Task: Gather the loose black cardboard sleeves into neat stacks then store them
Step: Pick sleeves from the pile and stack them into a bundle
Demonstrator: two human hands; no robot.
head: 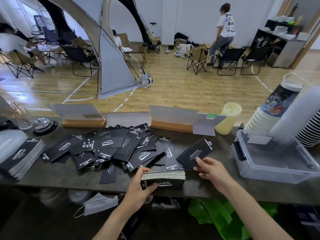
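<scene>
The left hand [141,187] grips a stack [164,177] of black sleeves stood on edge at the near side of the table [69,174], and the right hand [213,168] pinches a single sleeve [195,154] just right of it. That sleeve slants away to the far right while the stack runs left to right, so it likely needs turning to line up. The loose pile [117,149] lies beyond, nearer the left hand; a clear box [277,172] sits right.
</scene>
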